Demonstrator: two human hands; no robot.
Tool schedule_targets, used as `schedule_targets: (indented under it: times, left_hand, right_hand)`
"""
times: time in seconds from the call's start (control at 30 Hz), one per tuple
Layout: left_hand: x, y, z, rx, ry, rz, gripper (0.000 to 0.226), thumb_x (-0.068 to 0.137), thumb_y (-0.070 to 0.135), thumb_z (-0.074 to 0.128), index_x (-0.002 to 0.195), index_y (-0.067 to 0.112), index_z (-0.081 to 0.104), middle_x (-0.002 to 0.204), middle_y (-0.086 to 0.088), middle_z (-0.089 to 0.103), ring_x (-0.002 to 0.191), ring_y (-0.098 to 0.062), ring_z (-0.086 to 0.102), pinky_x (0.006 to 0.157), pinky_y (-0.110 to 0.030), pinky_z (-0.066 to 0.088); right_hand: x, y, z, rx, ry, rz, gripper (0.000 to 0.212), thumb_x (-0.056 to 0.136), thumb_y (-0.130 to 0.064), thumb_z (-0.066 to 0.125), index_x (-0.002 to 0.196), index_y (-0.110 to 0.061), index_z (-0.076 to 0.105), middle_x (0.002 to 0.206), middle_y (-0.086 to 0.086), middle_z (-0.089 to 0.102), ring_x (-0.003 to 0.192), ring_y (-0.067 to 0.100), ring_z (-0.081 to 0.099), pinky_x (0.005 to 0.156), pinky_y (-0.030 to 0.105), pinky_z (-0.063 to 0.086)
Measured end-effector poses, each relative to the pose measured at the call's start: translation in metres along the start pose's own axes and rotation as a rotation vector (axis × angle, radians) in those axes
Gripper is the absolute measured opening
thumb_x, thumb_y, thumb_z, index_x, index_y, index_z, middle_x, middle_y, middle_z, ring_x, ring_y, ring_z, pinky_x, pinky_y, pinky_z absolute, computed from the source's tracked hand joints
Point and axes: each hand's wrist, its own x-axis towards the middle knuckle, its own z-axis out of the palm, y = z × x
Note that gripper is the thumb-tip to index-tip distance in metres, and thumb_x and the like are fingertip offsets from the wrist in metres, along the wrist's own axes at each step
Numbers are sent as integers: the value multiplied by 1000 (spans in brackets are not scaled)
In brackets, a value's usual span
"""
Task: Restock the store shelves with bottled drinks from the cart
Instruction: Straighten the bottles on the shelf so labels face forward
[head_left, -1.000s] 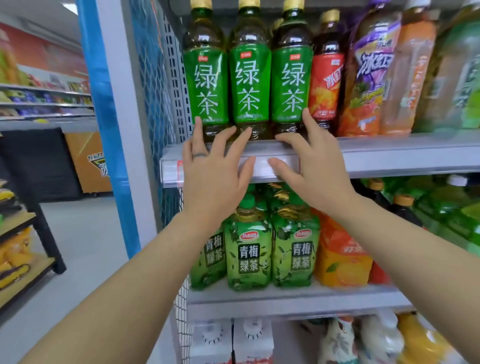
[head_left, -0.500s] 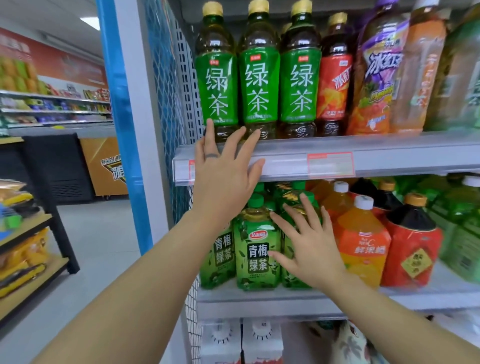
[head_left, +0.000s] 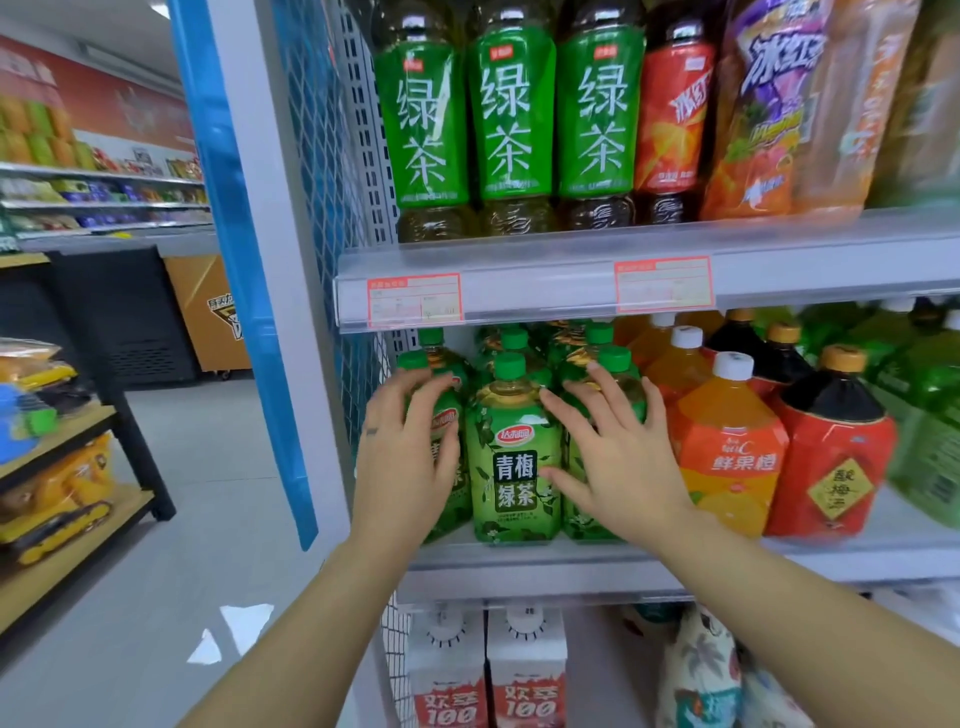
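A: Both hands are on the middle shelf (head_left: 857, 553), among the squat green tea bottles at its left end.

B: What is each one doing?

A: The right hand (head_left: 618, 457) lies flat with fingers spread against the right-hand bottle (head_left: 617, 358), its thumb touching the centre bottle (head_left: 514, 467). The left hand (head_left: 410, 452) covers the left-hand bottle (head_left: 448, 415), fingertips bent over its shoulder. They are blurred, so I cannot tell whether it grips or only rests.

B: And the stock around them?

A: All three bottles stand upright at the shelf's front edge, with more green caps behind. An orange juice bottle (head_left: 727, 441) stands just beside the right hand, then a red-labelled dark bottle (head_left: 831, 457). Tall green tea bottles (head_left: 514, 114) line the shelf above, over two pink price tags (head_left: 414, 299).
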Motion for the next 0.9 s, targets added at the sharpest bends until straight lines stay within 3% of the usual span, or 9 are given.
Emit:
schedule_targets:
  times: [0.1,0.17,0.37,0.6,0.73,0.9]
  left_hand:
    - [12,-5,9,79,-162,-213,63,86,23,65,142,23,35,149,-14,23,133,-33,29,103,-47,36]
    - [18,-11,12,169,-254,-222,66,85,26,66,143,22,35,151,-20,18,130,-41,34,101,-51,38]
    - [38,-16,2,341,-512,-203,60,89,32,59,142,26,32,136,-22,34,127,-38,31,99,-42,37]
    - [49,-14,-20,264,-669,-188,59,83,22,69,134,24,40,129,-18,43,119,-32,39,91,-31,40]
    - [52,-15,-29,193,-746,-198,55,79,21,72,125,28,43,127,-15,47,123,-33,38,93,-31,38]
    - [58,-14,-38,129,-808,-148,48,80,20,72,119,29,45,108,-6,46,106,-23,42,80,-25,35]
  right_hand:
    - [0,0,-1,5,-4,6,72,78,-63,47,138,-26,35,136,5,50,140,26,26,106,61,21]
    - [1,0,-1,7,-5,8,71,78,-63,44,138,-26,36,135,5,51,140,26,27,106,61,22]
    - [0,0,-2,5,-12,0,71,78,-63,45,138,-26,36,135,5,51,139,26,27,106,61,22]
    - [1,-1,-5,17,-33,6,70,79,-63,43,137,-24,37,133,7,52,139,27,28,106,61,21]
    - [2,0,-4,8,-38,12,70,79,-63,40,137,-24,37,134,7,52,139,26,26,105,61,21]
    - [1,0,-3,3,-41,14,70,79,-63,41,137,-25,38,133,6,52,139,26,27,106,60,21]
